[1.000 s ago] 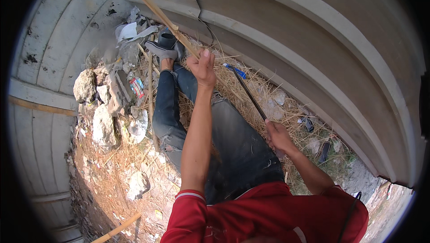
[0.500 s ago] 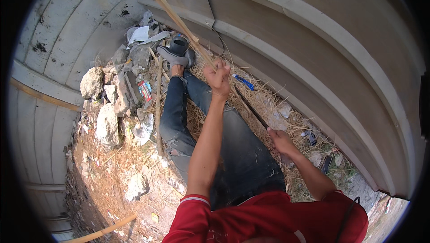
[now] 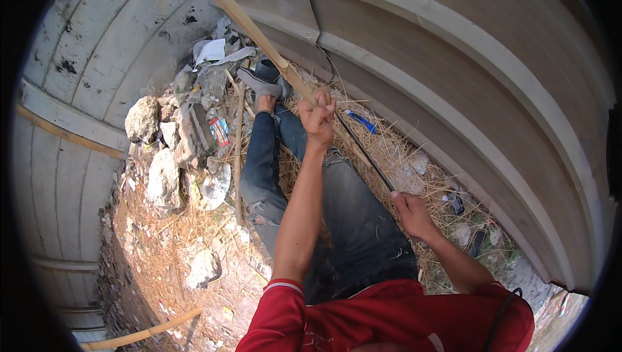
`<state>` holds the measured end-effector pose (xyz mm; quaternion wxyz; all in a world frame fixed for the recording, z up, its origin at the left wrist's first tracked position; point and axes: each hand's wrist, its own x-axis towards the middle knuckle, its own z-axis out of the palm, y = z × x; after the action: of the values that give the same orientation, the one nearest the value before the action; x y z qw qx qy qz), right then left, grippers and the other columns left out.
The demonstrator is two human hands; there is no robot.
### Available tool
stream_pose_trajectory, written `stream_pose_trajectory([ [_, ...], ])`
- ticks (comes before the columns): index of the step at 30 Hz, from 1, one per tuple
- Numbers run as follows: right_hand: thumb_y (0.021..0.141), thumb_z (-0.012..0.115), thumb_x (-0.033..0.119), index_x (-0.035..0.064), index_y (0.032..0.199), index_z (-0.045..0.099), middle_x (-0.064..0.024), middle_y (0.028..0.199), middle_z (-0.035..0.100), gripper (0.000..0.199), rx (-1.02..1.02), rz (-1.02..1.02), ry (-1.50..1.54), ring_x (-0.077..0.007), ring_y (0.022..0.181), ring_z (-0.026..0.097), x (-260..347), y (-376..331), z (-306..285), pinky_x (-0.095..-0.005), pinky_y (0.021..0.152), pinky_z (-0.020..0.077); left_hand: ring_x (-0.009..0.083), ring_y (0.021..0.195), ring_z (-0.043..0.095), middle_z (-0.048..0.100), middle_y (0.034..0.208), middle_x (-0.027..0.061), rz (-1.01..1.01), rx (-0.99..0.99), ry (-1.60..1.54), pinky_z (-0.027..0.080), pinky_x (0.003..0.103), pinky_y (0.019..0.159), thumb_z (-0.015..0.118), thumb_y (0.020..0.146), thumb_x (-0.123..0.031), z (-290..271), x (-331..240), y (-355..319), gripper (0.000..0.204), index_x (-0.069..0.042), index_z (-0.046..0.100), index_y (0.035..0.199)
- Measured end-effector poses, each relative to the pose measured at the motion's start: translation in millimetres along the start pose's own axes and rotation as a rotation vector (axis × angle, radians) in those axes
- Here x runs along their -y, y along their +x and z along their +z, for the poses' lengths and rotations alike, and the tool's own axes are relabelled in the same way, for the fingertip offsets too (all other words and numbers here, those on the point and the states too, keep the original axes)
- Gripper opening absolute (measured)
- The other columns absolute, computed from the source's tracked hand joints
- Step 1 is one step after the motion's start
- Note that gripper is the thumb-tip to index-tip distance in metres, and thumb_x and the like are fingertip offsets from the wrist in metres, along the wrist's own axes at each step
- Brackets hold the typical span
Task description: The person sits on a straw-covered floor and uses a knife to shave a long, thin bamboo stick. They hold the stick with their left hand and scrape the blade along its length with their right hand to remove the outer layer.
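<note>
Split-bamboo strip (image 3: 243, 18), one, pale, with a raised node. Location: above the left thigh, long axis slanting from the upper-left rim down to the right; the longer visible part lies beyond the left hand (image 3: 317, 118), a shorter one back toward the right hand (image 3: 414, 214).

Left grip: fingers clenched around the strip, just below the node; the nearer hand to it.

Right grip: closed on the near end of a long, narrow dark tool (image 3: 366, 155), likely a blade; handle hidden by the fist.

Relation: tool roughly in line with the strip's lower part, on its right side, far end just beside the left hand. Whether tool and strip touch, cannot tell.

Surroundings: dark jeans (image 3: 356, 209) beneath; straw (image 3: 395, 141) and a blue wrapper (image 3: 361, 121) to the right; corrugated panel (image 3: 453, 60) beyond.
</note>
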<state>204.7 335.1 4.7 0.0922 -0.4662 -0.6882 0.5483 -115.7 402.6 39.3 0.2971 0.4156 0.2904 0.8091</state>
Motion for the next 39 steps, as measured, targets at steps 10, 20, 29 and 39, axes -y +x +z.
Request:
stream_pose_trajectory([
  [10, 0.109, 0.045, 0.047, -0.0070, 0.095, 0.067, -0.0284, 0.084, 0.066, 0.060, 0.017, 0.020, -0.115, -0.0456, 0.082, 0.065, -10.4, -9.4, 4.6, -0.0479, 0.079, 0.0498, 0.0267, 0.089, 0.069, 0.070, 0.097, 0.0166, 0.285, -0.044, 0.462, 0.050, 0.033, 0.080, 0.044, 0.097, -0.045, 27.7, -99.5, 55.5, 0.061, 0.006, 0.055, 0.129],
  [20, 0.110, 0.043, 0.046, -0.0044, 0.086, 0.061, -0.0145, 0.068, 0.059, 0.059, 0.038, 0.059, -0.029, -0.0278, 0.063, 0.060, 35.1, 4.7, -28.8, -0.0409, 0.064, 0.0488, 0.0101, 0.043, 0.026, 0.029, 0.054, -0.0014, 0.163, 0.031, 0.214, 0.022, 0.024, 0.041, 0.041, 0.106, -0.050, 63.3, -191.0, 109.5, 0.049, -0.013, 0.039, 0.074],
  [29, 0.110, 0.045, 0.044, 0.0035, 0.079, 0.056, -0.0043, 0.063, 0.052, 0.053, -0.077, -0.158, 0.517, -0.0141, 0.052, 0.050, 25.5, -16.2, 0.4, -0.0347, 0.050, 0.0413, 0.0112, 0.048, 0.039, 0.039, 0.058, -0.0008, -0.065, 0.496, -0.269, 0.033, 0.023, 0.046, 0.053, 0.098, -0.052, 23.8, -201.4, 114.3, 0.049, -0.014, 0.038, 0.072],
  [39, 0.109, 0.048, 0.041, -0.0005, 0.079, 0.057, -0.0078, 0.063, 0.053, 0.052, -0.074, -0.006, 0.092, -0.0167, 0.057, 0.052, -0.5, 13.5, -4.2, -0.0358, 0.056, 0.0416, 0.0095, 0.046, 0.037, 0.038, 0.057, -0.0019, -0.076, 0.489, -0.253, 0.031, 0.023, 0.044, 0.057, 0.095, -0.051, 10.8, -201.0, 111.2, 0.048, -0.014, 0.037, 0.070],
])
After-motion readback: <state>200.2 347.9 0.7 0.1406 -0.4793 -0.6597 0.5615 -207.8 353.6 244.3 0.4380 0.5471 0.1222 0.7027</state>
